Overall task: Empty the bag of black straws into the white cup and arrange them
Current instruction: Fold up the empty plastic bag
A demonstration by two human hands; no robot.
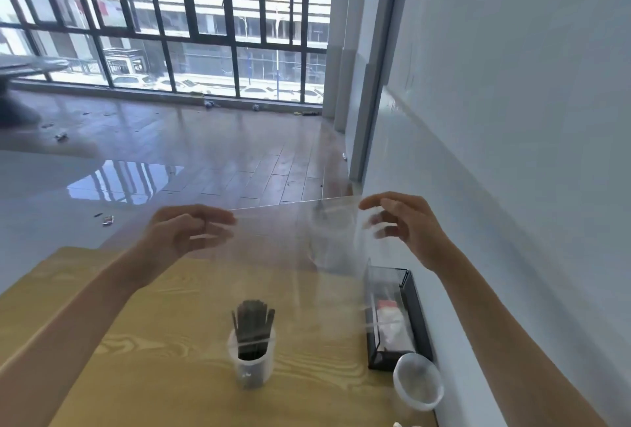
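Both hands' grip pinches the limp, slippery clear bag (297, 222) at its top corners, left hand (184, 232) and right hand (403, 222), and I judge it nearly weightless above the black straws (253, 324) standing in the white cup (252, 363).

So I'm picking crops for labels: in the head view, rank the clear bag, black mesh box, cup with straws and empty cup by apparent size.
1. Clear bag, stretched between both hands.
2. Black mesh box.
3. Cup with straws and empty cup: too alike to rank, and the empty one sits nearer the camera.
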